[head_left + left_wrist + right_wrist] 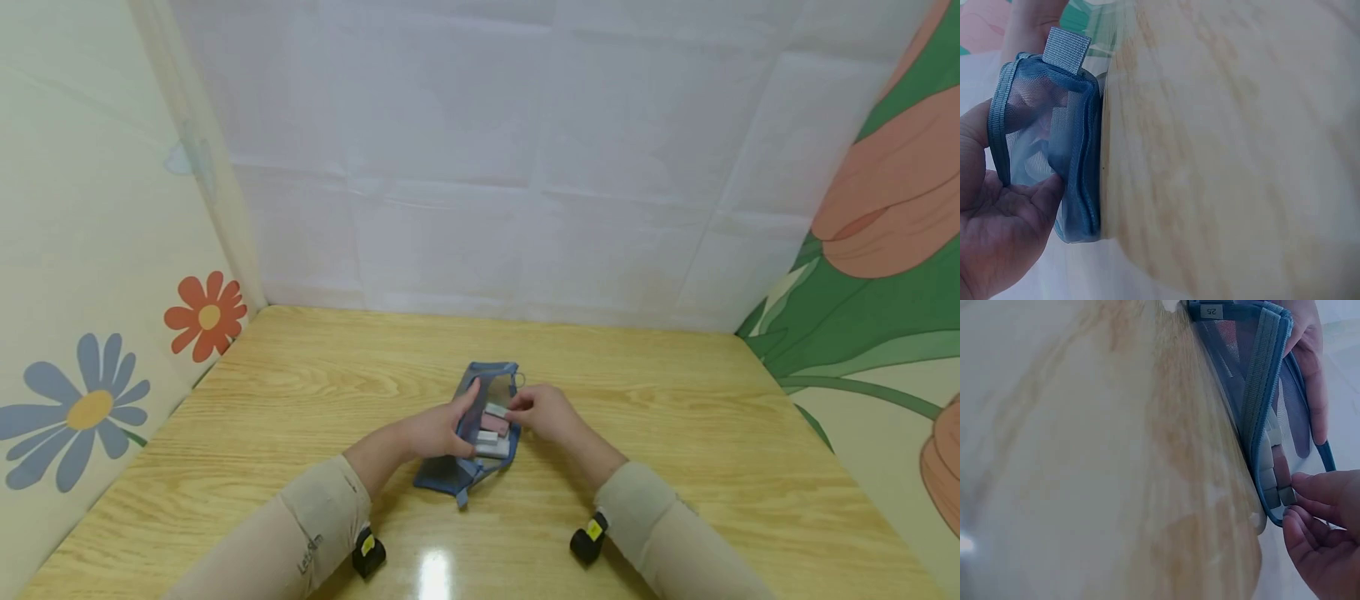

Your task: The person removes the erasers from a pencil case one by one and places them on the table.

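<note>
A blue mesh zip pouch [444, 477] lies on the table with its mouth spread wide. My left hand [435, 430] grips its left side, with the thumb extended along the opened side. Inside sit several small blocks, among them a pink block [493, 425] and a white block [492, 450], packed side by side. At the right edge of the mouth, my right hand [550, 412] pinches the end of a small pale block [1287, 495] between thumb and fingertips. The left wrist view shows the blocks only dimly through the mesh.
The wood-grain table [300, 358] runs back to a white sheet [450, 167]. Flower-painted panels [90, 250] stand at both sides. A ring [521, 380] hangs at the pouch's far corner, and a fabric tab [462, 497] sticks out at the near end.
</note>
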`<state>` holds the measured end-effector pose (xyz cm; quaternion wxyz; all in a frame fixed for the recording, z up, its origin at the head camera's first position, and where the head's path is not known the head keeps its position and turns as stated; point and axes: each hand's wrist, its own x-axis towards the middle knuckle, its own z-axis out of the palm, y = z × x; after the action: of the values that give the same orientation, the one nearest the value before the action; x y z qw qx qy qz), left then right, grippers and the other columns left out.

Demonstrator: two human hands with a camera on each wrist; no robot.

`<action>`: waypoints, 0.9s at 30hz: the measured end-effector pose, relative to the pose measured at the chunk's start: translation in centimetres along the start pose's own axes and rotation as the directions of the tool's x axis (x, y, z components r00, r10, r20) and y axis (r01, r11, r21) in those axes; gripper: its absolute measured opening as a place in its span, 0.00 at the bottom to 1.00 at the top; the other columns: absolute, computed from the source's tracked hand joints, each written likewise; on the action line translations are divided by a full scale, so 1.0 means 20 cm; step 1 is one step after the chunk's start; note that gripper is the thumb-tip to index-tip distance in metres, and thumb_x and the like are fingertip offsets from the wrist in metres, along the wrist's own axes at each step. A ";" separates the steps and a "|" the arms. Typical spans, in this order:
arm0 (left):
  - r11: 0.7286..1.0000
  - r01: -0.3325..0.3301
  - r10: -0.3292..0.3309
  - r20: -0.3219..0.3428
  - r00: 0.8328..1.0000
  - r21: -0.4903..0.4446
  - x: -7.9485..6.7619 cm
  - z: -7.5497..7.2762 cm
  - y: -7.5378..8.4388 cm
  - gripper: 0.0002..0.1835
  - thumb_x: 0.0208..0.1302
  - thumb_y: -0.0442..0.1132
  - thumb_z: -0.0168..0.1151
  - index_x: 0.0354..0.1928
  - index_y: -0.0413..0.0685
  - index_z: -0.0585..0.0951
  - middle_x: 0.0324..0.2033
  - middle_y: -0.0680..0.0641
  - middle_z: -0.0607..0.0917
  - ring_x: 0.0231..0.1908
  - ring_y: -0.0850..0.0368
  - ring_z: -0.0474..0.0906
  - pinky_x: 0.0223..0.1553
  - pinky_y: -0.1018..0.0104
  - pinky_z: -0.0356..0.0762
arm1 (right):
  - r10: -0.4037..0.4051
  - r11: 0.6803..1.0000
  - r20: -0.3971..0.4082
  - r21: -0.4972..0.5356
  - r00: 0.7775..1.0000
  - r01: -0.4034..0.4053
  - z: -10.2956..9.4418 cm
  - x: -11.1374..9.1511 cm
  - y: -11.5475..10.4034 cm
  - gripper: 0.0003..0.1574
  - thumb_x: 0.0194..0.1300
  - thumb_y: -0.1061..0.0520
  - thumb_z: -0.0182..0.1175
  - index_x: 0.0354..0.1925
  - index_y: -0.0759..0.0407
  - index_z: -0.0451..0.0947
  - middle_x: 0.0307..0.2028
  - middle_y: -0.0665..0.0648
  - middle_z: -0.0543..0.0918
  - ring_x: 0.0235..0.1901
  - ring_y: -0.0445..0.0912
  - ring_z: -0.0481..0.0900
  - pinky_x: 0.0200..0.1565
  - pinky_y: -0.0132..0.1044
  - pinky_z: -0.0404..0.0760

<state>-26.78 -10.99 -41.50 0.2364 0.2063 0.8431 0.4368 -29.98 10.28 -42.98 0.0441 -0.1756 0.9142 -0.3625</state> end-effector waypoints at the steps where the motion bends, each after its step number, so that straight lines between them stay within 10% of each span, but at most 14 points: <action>1: 1.000 0.000 0.000 -0.001 1.000 0.002 0.00 0.00 0.00 0.59 0.50 0.36 0.68 0.71 0.57 0.32 0.69 0.39 0.48 0.62 0.51 0.55 0.62 0.53 0.51 | 0.000 1.000 0.001 -0.001 1.000 0.000 0.00 0.00 0.00 0.02 0.54 0.57 0.66 0.28 0.55 0.82 0.25 0.47 0.81 0.26 0.39 0.73 0.30 0.32 0.73; 27: 1.000 0.003 -0.003 -0.005 1.000 0.026 0.00 0.01 0.01 0.60 0.49 0.36 0.68 0.71 0.54 0.32 0.69 0.39 0.48 0.60 0.51 0.57 0.61 0.54 0.54 | -0.077 0.995 0.040 -0.058 0.996 0.079 0.00 0.00 -0.01 0.04 0.51 0.64 0.64 0.30 0.61 0.81 0.26 0.51 0.81 0.28 0.41 0.75 0.33 0.33 0.74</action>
<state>-26.72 -10.85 -41.47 0.2322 0.2071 0.8497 0.4258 -29.92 10.14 -42.72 0.0420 -0.2193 0.9161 -0.3331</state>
